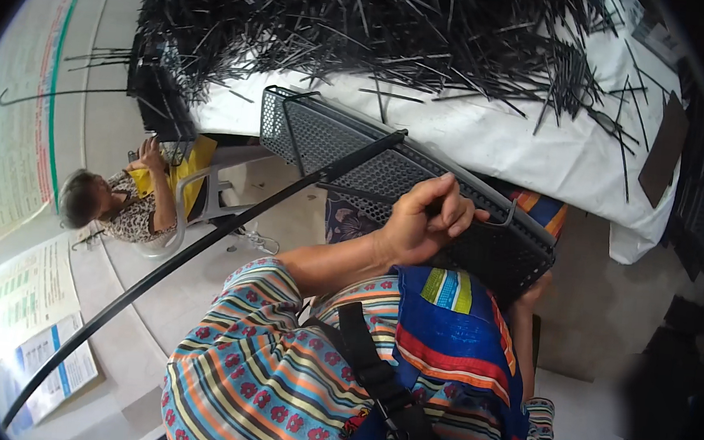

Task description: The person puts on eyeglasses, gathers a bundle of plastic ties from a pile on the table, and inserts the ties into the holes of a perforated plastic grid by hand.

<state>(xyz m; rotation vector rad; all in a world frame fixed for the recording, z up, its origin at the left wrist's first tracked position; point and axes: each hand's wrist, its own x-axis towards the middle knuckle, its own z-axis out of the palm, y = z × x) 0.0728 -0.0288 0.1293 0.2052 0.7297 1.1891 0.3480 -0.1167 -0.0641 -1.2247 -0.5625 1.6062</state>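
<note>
A long black perforated metal tray lies tilted across my lap, between me and the white-covered table. My left hand is over its middle, fingers curled in with the thumb close to them; whatever they may hold does not show. My right hand grips the tray's lower right corner, mostly hidden behind the tray and my apron. Thin black wire pieces cross the tray's face and hook over its upper edge.
A large heap of thin black rods covers the white-covered table; loose ones lie near its edge. A long black bar crosses diagonally from lower left to the tray. Another person sits at left by a grey plastic chair.
</note>
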